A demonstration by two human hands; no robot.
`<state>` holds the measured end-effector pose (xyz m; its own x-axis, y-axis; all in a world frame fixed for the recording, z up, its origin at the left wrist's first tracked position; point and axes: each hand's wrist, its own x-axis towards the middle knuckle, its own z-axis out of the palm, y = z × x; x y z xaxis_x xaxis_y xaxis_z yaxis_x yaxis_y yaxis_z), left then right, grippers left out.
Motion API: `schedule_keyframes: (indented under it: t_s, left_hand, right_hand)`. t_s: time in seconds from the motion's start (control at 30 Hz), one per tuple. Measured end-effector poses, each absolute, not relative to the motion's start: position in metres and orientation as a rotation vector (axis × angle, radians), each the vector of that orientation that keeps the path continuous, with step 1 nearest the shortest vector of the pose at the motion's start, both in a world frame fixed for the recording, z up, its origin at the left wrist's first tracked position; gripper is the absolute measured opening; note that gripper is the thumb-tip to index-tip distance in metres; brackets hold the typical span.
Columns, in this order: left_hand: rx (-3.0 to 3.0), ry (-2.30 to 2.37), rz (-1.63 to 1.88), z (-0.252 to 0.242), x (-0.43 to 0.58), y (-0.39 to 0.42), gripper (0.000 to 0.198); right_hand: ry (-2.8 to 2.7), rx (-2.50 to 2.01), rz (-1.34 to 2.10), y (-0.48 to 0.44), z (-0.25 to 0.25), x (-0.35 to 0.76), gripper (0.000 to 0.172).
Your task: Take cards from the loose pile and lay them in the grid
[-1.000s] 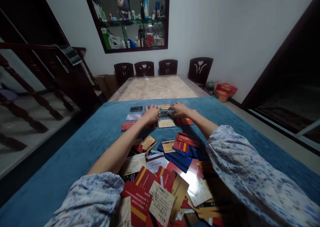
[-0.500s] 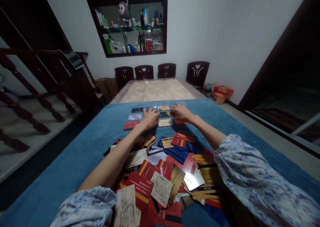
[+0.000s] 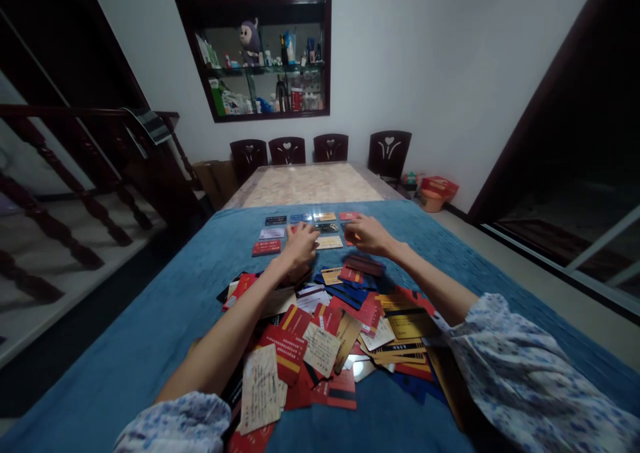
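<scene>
Blue cloth (image 3: 150, 346) bears short rows of cards (image 3: 329, 242) set out toward twelve o'clock, where the left hand (image 3: 301, 245) and right hand (image 3: 370, 235) curl narrowly, whether gripping anything I cannot tell, while a jumbled heap (image 3: 323, 350) toward six o'clock remains unarranged.

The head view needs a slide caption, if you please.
Left hand and right hand at rowed cards beyond a card pile, blue cloth beneath.

This appears to be a home, its dining area shown by a long counter (image 3: 315, 183) and dark chairs (image 3: 398, 164) with heart-shaped cutouts. A wall niche (image 3: 273, 116) displays a plush toy (image 3: 251, 36), and a wooden banister (image 3: 55, 112) lines the left.
</scene>
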<state>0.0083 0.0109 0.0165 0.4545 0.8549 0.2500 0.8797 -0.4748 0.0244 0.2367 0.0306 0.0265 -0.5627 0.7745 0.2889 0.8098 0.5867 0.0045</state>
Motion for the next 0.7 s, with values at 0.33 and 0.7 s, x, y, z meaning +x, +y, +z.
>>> schedule_keyframes:
  t_s: [0.33, 0.7]
  left_hand:
    - [-2.646, -1.53, -0.403, 0.014, 0.032, -0.016, 0.03]
    - [-2.775, -1.485, -0.309, 0.003, 0.07, -0.03, 0.034]
  right_hand:
    - [-2.51, -1.346, -0.245, -0.004, 0.007, 0.264, 0.017]
    - [-2.46, -1.429, -0.201, -0.025, -0.014, 0.288, 0.018]
